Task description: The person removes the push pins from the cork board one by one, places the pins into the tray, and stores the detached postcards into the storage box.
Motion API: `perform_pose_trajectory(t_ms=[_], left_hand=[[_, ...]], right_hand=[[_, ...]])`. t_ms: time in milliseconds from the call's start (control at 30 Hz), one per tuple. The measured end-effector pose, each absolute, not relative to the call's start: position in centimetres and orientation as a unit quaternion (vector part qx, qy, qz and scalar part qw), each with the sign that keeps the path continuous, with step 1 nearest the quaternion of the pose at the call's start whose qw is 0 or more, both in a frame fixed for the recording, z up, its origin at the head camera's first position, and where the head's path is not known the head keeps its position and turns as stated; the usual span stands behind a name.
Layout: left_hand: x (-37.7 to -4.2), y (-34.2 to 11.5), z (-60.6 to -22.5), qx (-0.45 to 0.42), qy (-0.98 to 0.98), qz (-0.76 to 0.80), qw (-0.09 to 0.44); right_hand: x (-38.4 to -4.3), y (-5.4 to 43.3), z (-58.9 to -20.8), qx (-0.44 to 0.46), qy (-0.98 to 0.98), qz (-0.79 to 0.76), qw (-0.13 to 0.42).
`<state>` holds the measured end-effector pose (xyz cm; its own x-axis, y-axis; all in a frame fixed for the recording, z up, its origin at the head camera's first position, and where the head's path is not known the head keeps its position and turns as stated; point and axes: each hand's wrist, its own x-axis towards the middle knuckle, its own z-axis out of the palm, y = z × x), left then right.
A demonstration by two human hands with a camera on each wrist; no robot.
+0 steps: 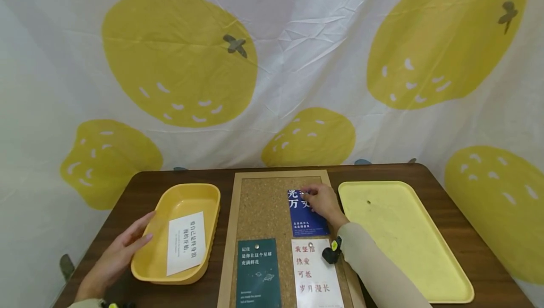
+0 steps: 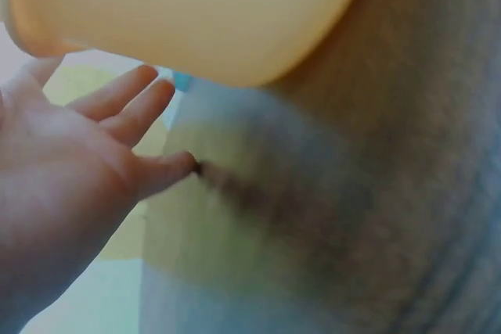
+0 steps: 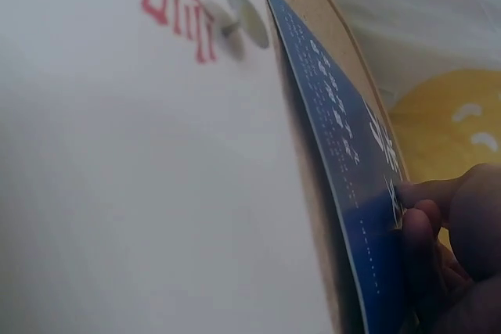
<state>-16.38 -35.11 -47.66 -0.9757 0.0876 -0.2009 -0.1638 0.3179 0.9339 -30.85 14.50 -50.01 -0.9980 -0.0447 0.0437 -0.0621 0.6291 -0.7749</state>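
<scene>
My right hand (image 1: 321, 201) has its curled fingertips together on the upper part of a blue card (image 1: 309, 223) with white characters. In the right wrist view those fingertips (image 3: 425, 195) touch the card's face. Whatever lies beneath them is hidden. The card lies on a wood-framed cork board (image 1: 263, 209), its near edge slightly lifted. My left hand (image 1: 121, 249) is beside the left rim of a yellow plastic basin (image 1: 163, 209), with fingers loosely extended. Inside the basin lies a white card (image 1: 185, 243) with dark characters.
On the board's near half, a green card (image 1: 258, 275) and a white card with red characters (image 1: 316, 279) each carry a metal thumbtack. A pale yellow tray (image 1: 399, 232) stands right of the board on the dark wooden table (image 1: 488, 256). A lemon-print cloth (image 1: 289, 62) hangs behind.
</scene>
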Motion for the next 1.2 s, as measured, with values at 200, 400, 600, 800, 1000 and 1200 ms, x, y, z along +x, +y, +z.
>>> perform_pose_trajectory(t_ms=[200, 400, 600, 800, 1000, 1200], left_hand=[[-16.6, -34.7, -46.4, -0.035, 0.849, 0.524, 0.055], [-16.7, -33.6, -45.2, -0.042, 0.867, 0.494, 0.045], [-16.7, -32.8, -43.9, 0.008, 0.892, 0.453, 0.003], [-16.4, -31.1, -42.3, 0.049, 0.894, 0.445, -0.025], [-16.0, -29.0, -41.0, 0.071, 0.907, 0.413, -0.032], [-16.0, -27.3, -40.7, 0.139, 0.904, 0.4, -0.059]], right_hand=[[-30.9, 14.4, -49.9, 0.011, -0.898, 0.44, 0.003], [-31.1, 14.3, -50.0, 0.004, -0.896, 0.444, 0.007], [-31.3, 14.2, -50.0, -0.001, -0.891, 0.454, 0.008], [-31.4, 14.1, -50.0, -0.005, -0.889, 0.457, 0.013], [-31.4, 14.0, -50.0, -0.007, -0.888, 0.46, 0.014], [-31.5, 14.0, -50.1, -0.011, -0.887, 0.461, 0.012]])
